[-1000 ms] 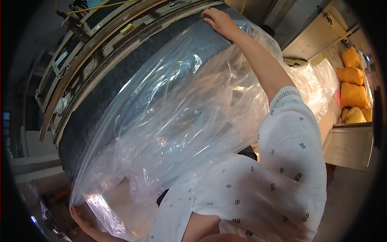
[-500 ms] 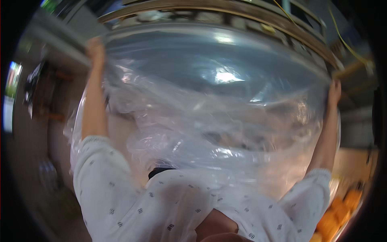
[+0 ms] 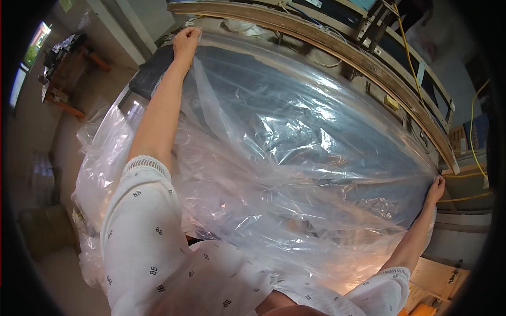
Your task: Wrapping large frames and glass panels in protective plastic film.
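Note:
A wide clear plastic sheet (image 3: 295, 126) is stretched between my two hands, its far edge pulled taut. At the far left, my left hand (image 3: 185, 46) is closed, pinching one corner of the sheet. My right hand (image 3: 436, 189), at the far right and nearer to me, grips the other end with its fingers together. Beneath the sheet lies a dark surface (image 3: 153, 71), bare at its left end beside my left forearm. Crumpled folds of the plastic hang toward my body and down on the left.
Beyond the sheet runs a long wooden rail (image 3: 337, 45) on a machine frame, with a yellow cable (image 3: 405, 47) hanging over it. A small yellow block (image 3: 391, 102) sits by the rail. A cluttered bench (image 3: 66, 79) stands at far left; something orange (image 3: 426, 309) is at lower right.
My left hand has moved right and farther away, my right hand nearer in the view. The whole view has turned, and the sheet's far edge now slants down to the right.

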Available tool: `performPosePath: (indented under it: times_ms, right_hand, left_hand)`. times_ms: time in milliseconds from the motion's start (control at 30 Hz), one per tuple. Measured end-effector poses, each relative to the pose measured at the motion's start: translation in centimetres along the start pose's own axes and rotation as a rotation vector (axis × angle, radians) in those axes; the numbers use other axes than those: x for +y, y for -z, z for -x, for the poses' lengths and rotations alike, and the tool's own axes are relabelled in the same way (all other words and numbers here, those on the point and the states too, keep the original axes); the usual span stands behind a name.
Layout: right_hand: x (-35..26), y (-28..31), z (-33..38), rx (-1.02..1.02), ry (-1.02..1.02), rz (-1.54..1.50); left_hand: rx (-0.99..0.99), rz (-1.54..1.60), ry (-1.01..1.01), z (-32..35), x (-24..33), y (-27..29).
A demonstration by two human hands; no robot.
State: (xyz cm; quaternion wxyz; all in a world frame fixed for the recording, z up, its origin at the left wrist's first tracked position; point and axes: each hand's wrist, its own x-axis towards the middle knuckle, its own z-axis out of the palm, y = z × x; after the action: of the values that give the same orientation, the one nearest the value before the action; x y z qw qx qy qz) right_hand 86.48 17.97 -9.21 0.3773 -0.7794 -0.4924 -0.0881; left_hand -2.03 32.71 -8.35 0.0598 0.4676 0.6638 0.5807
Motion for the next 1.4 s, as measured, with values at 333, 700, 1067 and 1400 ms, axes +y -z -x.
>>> performPosePath:
  times_ms: [333,700,1067,1400]
  right_hand:
    - [0.5,-0.4,-1.9,0.062,0.087,0.073]
    - [2.1,0.5,-1.8,0.188,-0.043,-0.030]
    - [0.5,1.3,-1.3,0.118,-0.172,-0.035]
    - [-4.2,7.9,6.6,-0.245,-0.043,-0.243]
  left_hand:
    - [0.071,-0.085,-0.030,-1.0,-1.0,-1.0]
    - [0.136,0.687,0.391,-1.9,-1.8,0.9]
    - [0.103,-0.362,0.249,-0.3,1.8,1.3]
    - [-0.135,0.382,0.117,2.0,5.6,10.1]
